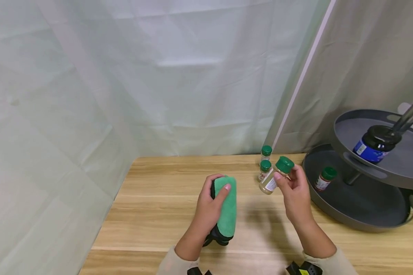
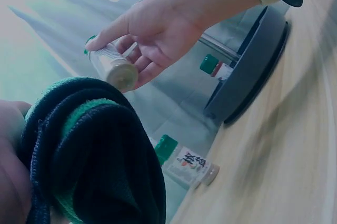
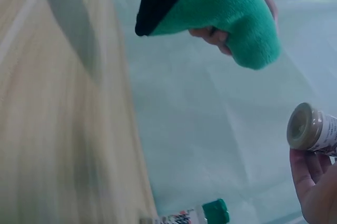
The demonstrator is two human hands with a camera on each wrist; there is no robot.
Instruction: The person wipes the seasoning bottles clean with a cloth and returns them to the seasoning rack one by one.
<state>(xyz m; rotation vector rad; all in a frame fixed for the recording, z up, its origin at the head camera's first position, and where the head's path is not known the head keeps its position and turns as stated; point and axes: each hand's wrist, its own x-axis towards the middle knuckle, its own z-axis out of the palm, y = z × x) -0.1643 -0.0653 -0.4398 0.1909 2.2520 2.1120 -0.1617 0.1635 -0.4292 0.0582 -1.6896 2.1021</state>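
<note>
My left hand [image 1: 209,204] grips a folded green cloth [image 1: 228,206] with black edging, held above the wooden table. In the left wrist view the layered dark side of the cloth [image 2: 105,155] fills the lower left. With thumb and fingers my right hand [image 1: 296,193] holds a spice jar [image 1: 270,182] with a green lid, tilted and raised off the table. Its base faces the camera in the right wrist view, where the jar [image 3: 310,129] shows pale contents. Two more green-lidded spice jars, a nearer one [image 1: 264,170] and a farther one [image 1: 266,152], stand just behind the held jar.
A grey two-tier round tray [image 1: 359,218] stands on the right of the table [image 1: 151,214]. Its lower tier carries a green-lidded jar [image 1: 325,178]; on the upper tier sits a dark jar [image 1: 377,144] with a blue label. A pale curtain [image 1: 192,84] hangs behind the table.
</note>
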